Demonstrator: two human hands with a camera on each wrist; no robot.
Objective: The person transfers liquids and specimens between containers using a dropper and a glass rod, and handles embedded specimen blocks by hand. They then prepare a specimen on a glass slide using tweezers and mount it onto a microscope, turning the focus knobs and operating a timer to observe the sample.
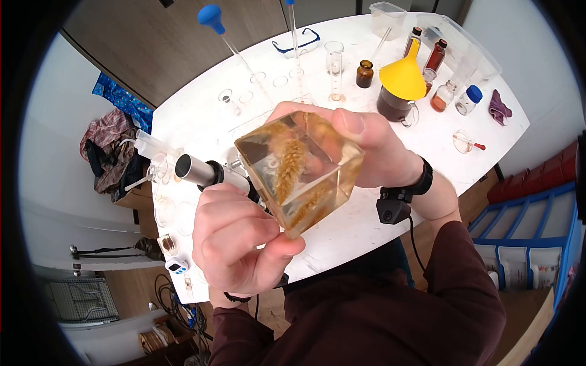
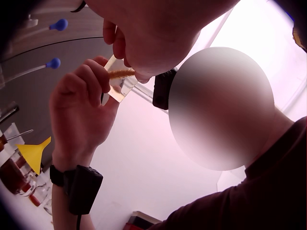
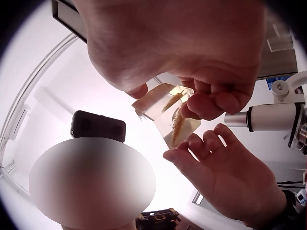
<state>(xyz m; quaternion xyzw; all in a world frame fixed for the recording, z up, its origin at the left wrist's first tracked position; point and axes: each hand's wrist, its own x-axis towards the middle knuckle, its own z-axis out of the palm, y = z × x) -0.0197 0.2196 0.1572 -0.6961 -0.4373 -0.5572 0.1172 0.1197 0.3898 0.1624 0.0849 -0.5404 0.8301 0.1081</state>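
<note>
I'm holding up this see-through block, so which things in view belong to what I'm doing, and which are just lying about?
In use:
- clear block with a plant spike inside
- right hand, gripping it
- left hand, pinching its lower corner

Apparently just lying about:
- yellow funnel
- brown bottle
- blue-capped jar
- purple cloth

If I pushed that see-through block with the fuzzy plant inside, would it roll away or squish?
The clear block probably wouldn't roll: its flat faces and straight edges should make it slide instead. It looks solid and glassy, so it's likely stiff, not squishy. Its smooth, shiny sides might feel slippery, too.
</note>
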